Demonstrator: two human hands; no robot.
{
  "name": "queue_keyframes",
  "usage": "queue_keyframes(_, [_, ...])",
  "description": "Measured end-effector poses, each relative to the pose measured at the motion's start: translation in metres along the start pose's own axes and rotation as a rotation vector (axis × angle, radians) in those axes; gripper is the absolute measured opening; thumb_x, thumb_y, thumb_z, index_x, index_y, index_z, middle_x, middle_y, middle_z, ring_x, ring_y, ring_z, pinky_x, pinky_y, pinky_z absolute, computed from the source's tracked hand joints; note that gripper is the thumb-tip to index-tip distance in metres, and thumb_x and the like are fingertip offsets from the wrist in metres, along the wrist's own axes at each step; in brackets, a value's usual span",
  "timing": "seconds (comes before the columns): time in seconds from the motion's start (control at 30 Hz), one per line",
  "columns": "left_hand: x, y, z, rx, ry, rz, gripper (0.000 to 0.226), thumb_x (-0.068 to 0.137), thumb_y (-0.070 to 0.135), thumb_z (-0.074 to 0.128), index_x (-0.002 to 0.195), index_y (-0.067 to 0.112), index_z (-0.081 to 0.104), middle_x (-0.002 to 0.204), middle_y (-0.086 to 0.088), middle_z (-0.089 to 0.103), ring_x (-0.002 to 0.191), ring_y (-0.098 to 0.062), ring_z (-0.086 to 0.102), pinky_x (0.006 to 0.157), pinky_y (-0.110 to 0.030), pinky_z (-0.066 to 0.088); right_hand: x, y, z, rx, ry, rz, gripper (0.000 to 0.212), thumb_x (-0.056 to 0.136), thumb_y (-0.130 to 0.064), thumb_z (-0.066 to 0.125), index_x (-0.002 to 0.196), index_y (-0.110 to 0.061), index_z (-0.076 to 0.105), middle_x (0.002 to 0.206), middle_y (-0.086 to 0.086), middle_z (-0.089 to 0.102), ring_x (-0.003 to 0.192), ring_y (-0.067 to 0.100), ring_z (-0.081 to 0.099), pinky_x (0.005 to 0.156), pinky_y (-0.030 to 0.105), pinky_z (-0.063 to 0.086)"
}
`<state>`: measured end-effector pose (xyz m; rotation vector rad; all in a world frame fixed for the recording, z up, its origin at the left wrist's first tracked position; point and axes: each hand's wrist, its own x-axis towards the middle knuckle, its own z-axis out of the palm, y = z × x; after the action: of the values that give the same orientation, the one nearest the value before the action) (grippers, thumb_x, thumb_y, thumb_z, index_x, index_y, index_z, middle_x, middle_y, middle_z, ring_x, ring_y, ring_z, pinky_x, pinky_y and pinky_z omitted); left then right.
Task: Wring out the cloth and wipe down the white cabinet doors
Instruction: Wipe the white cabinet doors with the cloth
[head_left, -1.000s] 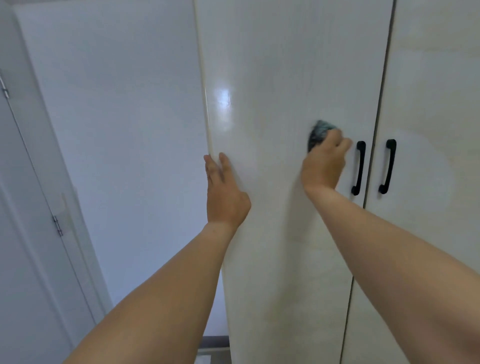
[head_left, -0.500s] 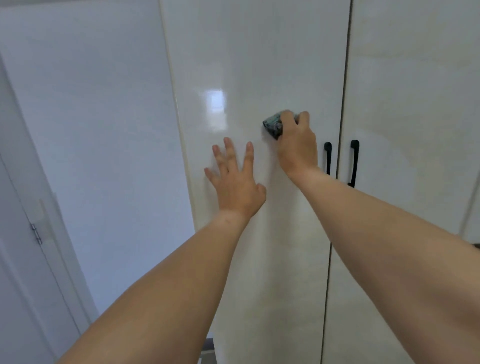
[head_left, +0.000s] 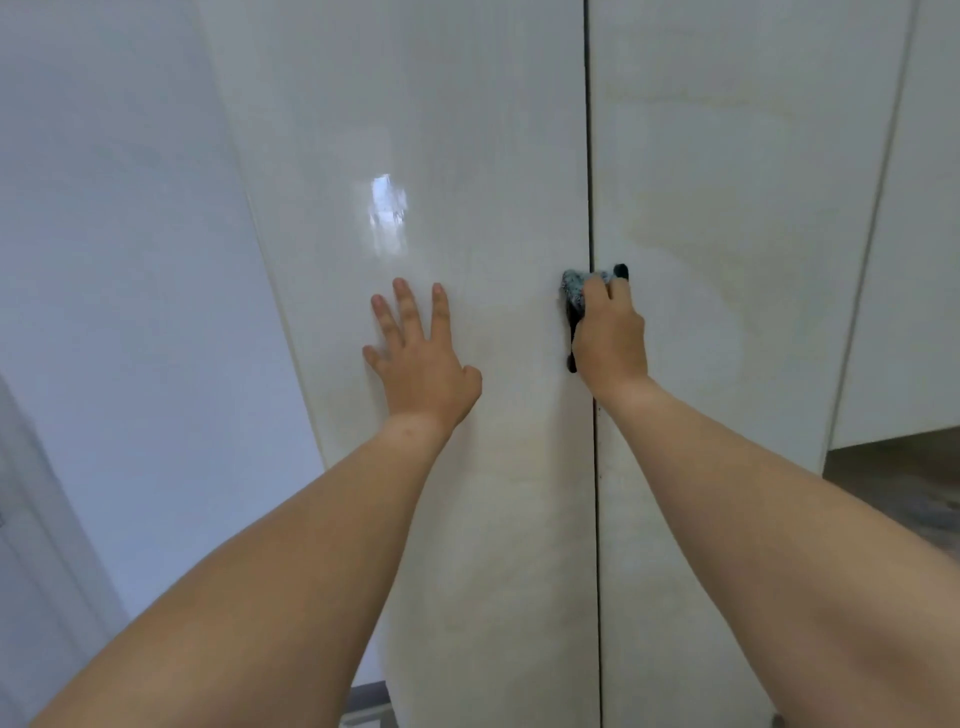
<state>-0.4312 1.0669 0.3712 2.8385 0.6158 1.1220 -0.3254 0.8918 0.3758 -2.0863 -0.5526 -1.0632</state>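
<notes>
My right hand (head_left: 609, 332) grips the cloth (head_left: 575, 289), a grey-blue wad bunched under my curled fingers so that only its upper left corner shows past my knuckles. I am holding it right on the dark seam (head_left: 592, 156) where the two white cabinet doors meet, pressed over the black handles: the left handle (head_left: 572, 338) runs up and down just under my palm, and only the top tip of the right handle (head_left: 621, 271) peeks out above my fingertips.

My left hand (head_left: 423, 353) lies flat on the left door (head_left: 441, 130), fingers straight and spread, holding nothing, well to the left of the cloth and roughly level with it. I take it to be bracing the door.

What matters for the stroke ahead is this: the handles stand vertical, and the cloth sits at their top end. So I judge the natural wipe runs downward along them, or sideways onto the right door (head_left: 753, 182), whose faint cloudy smears lie just to the right of my knuckles. My right hand is the one that does it; the left only steadies
</notes>
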Motion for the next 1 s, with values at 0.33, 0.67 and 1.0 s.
queue_keyframes(0.33, [0.000,-0.001,0.003,0.014,0.015,0.013,0.104,0.081,0.033,0.060,0.159,0.026,-0.009,0.163,-0.013,-0.024,0.150,-0.042,-0.020,0.114,-0.069,0.020,-0.014,0.000,0.012,0.071,0.051,0.140,0.039,0.088,0.007,0.040,0.125,-0.004,0.048,0.117,0.019,0.046,0.082,0.032,0.053,0.067,0.031,0.037])
queue_keyframes(0.67, [-0.021,-0.031,0.002,-0.027,0.055,-0.043,0.102,0.082,0.028,0.059,0.159,0.019,-0.006,0.165,-0.018,-0.016,0.152,-0.038,-0.015,0.119,-0.063,0.012,-0.002,-0.065,0.001,0.111,0.232,-0.130,0.032,0.079,0.001,0.054,0.110,-0.003,0.061,0.104,0.020,0.053,0.080,0.034,0.054,0.061,0.031,0.045])
queue_keyframes(1.0, [-0.041,-0.128,-0.021,-0.234,-0.007,-0.148,0.088,0.092,0.019,0.054,0.160,0.015,-0.002,0.168,0.000,0.001,0.152,-0.018,0.019,0.115,-0.038,0.035,-0.032,-0.200,0.091,0.167,-0.046,-0.277,0.034,0.081,-0.005,0.066,0.114,-0.009,0.062,0.120,0.018,0.051,0.106,0.034,0.046,0.070,0.035,0.049])
